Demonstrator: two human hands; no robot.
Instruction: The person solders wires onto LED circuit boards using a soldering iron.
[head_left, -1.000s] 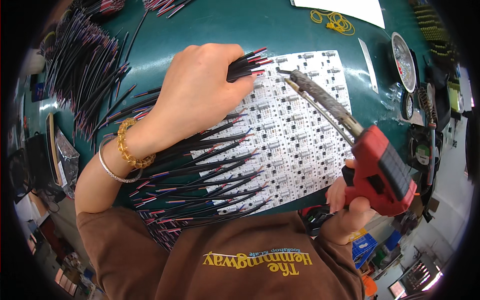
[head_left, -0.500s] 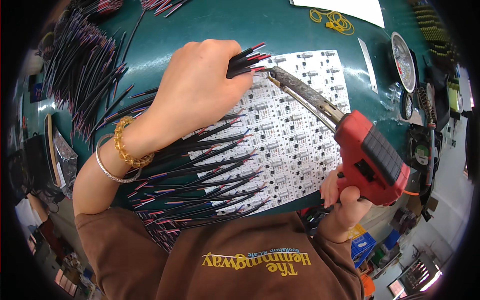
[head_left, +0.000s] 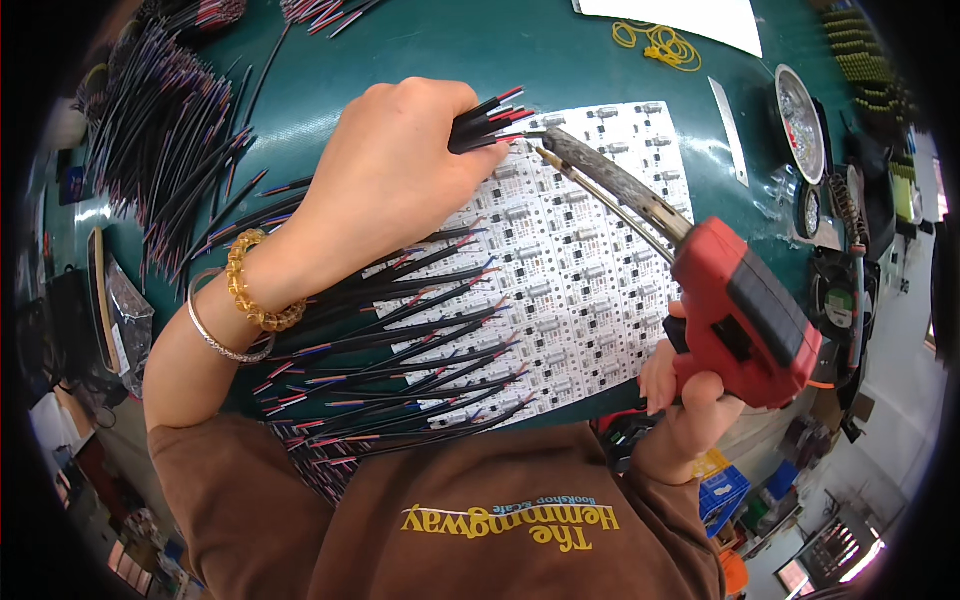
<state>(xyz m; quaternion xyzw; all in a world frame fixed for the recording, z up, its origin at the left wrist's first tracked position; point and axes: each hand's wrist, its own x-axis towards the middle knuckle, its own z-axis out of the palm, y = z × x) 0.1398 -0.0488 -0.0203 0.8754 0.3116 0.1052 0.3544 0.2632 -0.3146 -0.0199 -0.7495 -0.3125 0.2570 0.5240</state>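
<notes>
My left hand (head_left: 405, 165) is closed around a bundle of black two-core cables (head_left: 488, 125) with red and white stripped ends, held over the upper left of a white circuit board panel (head_left: 560, 290). My right hand (head_left: 690, 385) grips the handle of a red and black soldering gun (head_left: 745, 310), thumb toward me. Its grey barrel and thin feed tube slant up and left, so the dark tip (head_left: 535, 135) is close by the cable ends at my left fingers. Whether it touches them I cannot tell. Several cables (head_left: 440, 350) lie across the panel's left side, coloured ends on it.
A big heap of black cables (head_left: 175, 140) lies at the left of the green table (head_left: 400, 45). At the right are a metal ruler (head_left: 729, 130), a round metal dish (head_left: 800, 125) and a coiled soldering-iron stand (head_left: 853, 205). Yellow cord (head_left: 660, 45) lies at the back.
The soldering gun has shifted slightly right relative to the panel, its tip and feed tube drawing back a little from the cable ends. My left hand keeps its hold.
</notes>
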